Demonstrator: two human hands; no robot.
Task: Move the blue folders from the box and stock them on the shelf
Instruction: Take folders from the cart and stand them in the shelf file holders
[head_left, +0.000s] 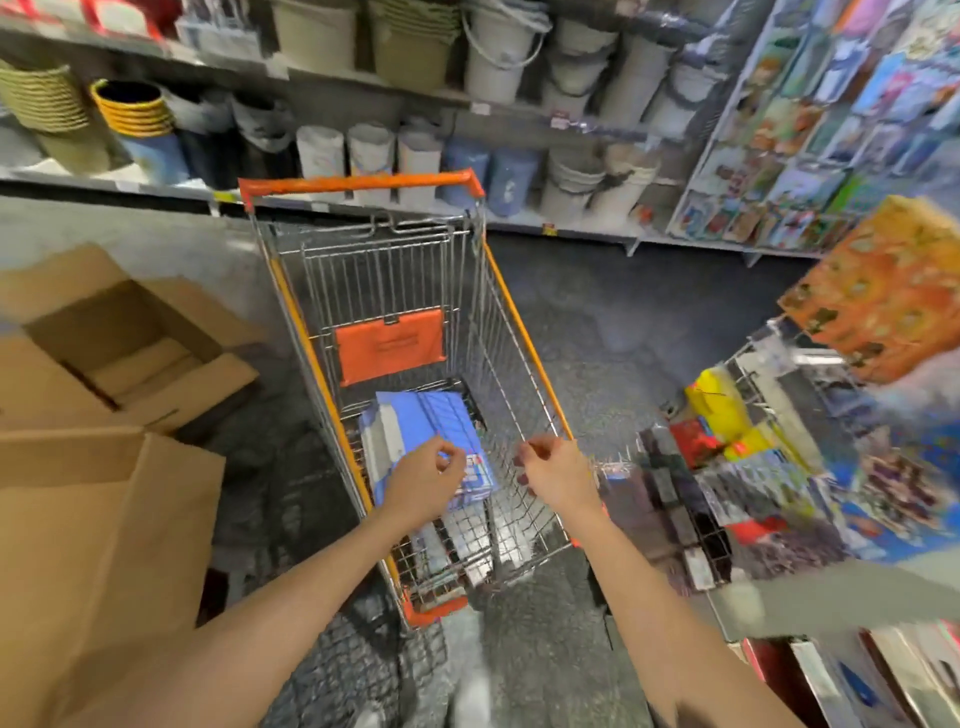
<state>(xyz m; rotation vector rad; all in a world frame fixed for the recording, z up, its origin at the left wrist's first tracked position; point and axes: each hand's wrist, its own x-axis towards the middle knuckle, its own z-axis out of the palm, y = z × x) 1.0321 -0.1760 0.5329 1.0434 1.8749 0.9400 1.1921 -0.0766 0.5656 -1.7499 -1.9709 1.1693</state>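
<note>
The blue folders (421, 421) lie in a stack on the floor of the shopping cart (524, 343), toward its left side, partly wrapped in clear film as far as the blur allows. The person's left hand (426, 480) hovers just above the near end of that stack with its fingers loosely curled and nothing in them. The right hand (550, 470) sits at the cart's near right corner, also curled. The blur hides whether it grips the wire rim or only hangs beside it. Open cardboard boxes (130, 338) stand to the left of the cart, and a crowded wire rack of bright goods (727, 415) stands close to its right. Shelves of buckets (519, 156) run beyond its far end. The likely next step is to reach down and take hold of the stack. The main risk is a one-handed lift: slick film and loose folders could let the stack fan out and slide back through the fingers. Lifting past the wire sides could snag a corner. The cart may roll if leaned on, and a swing to the right could knock goods off the crowded rack.
</note>
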